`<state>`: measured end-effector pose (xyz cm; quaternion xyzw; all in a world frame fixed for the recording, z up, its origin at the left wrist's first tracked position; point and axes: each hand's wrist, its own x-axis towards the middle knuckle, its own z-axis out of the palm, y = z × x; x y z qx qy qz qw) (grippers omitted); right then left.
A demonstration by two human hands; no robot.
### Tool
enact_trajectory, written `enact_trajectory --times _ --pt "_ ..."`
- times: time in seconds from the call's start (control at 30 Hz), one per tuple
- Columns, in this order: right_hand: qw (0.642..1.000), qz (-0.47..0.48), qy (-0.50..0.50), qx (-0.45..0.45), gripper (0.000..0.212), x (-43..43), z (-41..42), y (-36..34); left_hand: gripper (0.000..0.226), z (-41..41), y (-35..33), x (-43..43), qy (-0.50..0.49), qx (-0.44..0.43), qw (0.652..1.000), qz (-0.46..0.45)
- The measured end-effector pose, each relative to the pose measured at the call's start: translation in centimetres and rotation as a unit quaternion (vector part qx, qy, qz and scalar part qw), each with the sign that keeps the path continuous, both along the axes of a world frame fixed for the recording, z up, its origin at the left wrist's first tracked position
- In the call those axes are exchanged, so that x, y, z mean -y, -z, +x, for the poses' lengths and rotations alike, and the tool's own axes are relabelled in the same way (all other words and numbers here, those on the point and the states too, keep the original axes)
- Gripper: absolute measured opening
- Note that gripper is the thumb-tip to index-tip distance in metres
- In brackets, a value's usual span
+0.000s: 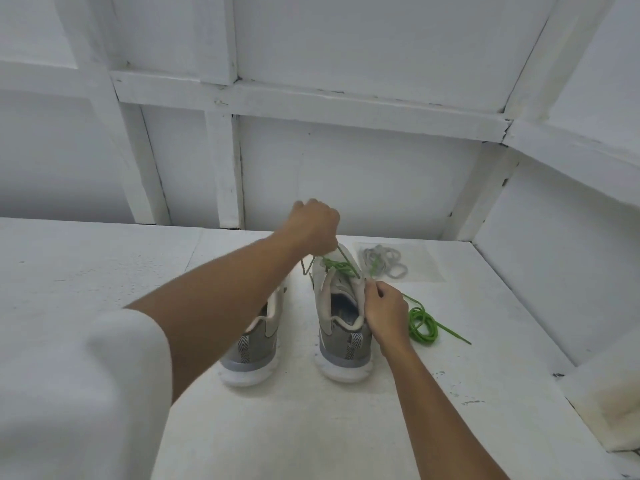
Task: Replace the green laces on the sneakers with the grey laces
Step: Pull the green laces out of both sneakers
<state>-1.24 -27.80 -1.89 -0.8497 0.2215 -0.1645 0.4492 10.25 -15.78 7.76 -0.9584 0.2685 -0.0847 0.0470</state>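
The sneaker (341,341) is steadied at its eyelet edge by the pinching right hand (386,310), apparently so that the green lace (337,266) can be drawn out. A strand is gripped in the curled fingers of the left hand (317,223), just above the tongue. A loose green coil (420,329) lies just right of the right hand, and the bagged grey laces (388,263) just beyond it.
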Motion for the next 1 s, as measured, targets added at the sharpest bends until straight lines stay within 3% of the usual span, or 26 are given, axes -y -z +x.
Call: enact_trajectory --times 0.1,0.27,0.43,0.63,1.0 --pt "1.000 0.002 0.002 0.000 0.044 0.0 0.0 0.0 0.017 0.9 -1.7 -1.5 -0.041 0.014 0.999 -0.032" --pt "1.000 0.002 0.006 -0.002 0.044 0.0 0.0 0.0 0.048 -0.8 0.6 0.6 0.023 -0.045 0.995 -0.092" --pt "1.000 0.010 0.001 -0.002 0.043 0.1 0.1 0.3 0.029 -3.0 5.1 3.2 0.082 -0.123 0.989 -0.030" --pt "1.000 0.015 0.005 0.000 0.043 0.0 0.1 0.3 0.024 -2.1 4.0 2.3 0.072 -0.068 0.994 -0.039" --pt "1.000 0.013 0.004 0.006 0.044 -0.2 0.0 0.2 0.020 1.7 -2.0 -3.1 -0.027 0.007 0.968 -0.249"
